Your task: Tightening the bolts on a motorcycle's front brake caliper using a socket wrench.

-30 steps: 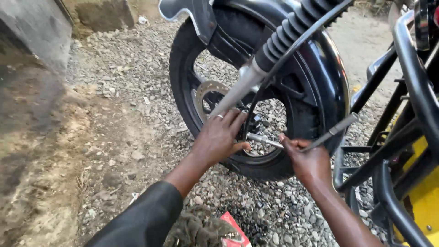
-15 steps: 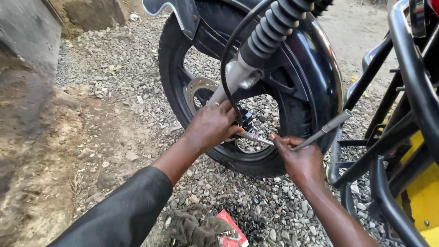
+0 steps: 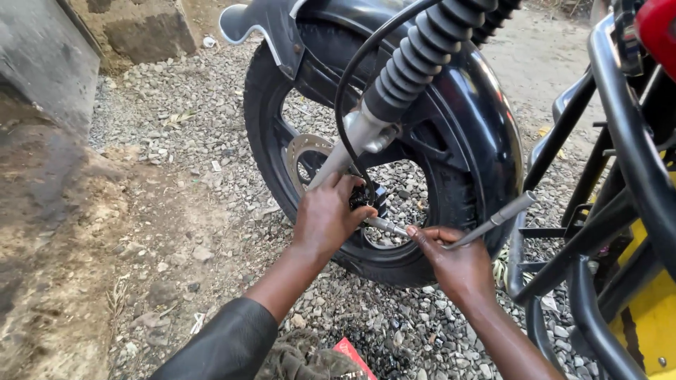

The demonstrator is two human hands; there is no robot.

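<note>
Nearest to me, at six o'clock, a red packet [image 3: 350, 350] and a grubby rag [image 3: 304, 360] lie on the gravel [image 3: 176, 105] between my two forearms. My left hand [image 3: 326, 217] reaches up from a dark sleeve [image 3: 225, 345] and rests over the hub of the front wheel [image 3: 384, 176], its fingers curled around the bottom of the fork leg [image 3: 352, 144], closed on it as far as I can see. At four o'clock from it my right hand [image 3: 458, 264] holds a slim metal tool [image 3: 493, 219], the grip tight on the handle, which sticks out toward two o'clock. A silver axle rod [image 3: 386, 225] runs between the two hands; the right fingertips seem to touch its end, though the view is too crowded to be sure. Beyond the hands, a brake disc [image 3: 299, 151] sits inside the black tyre, and the ribbed fork boot [image 3: 422, 60] rises toward twelve o'clock under the black mudguard [image 3: 486, 134]. At three o'clock stand black crash bars [image 3: 620, 127]. Farthest, at eleven o'clock, sits a stone block [image 3: 141, 28].
</note>
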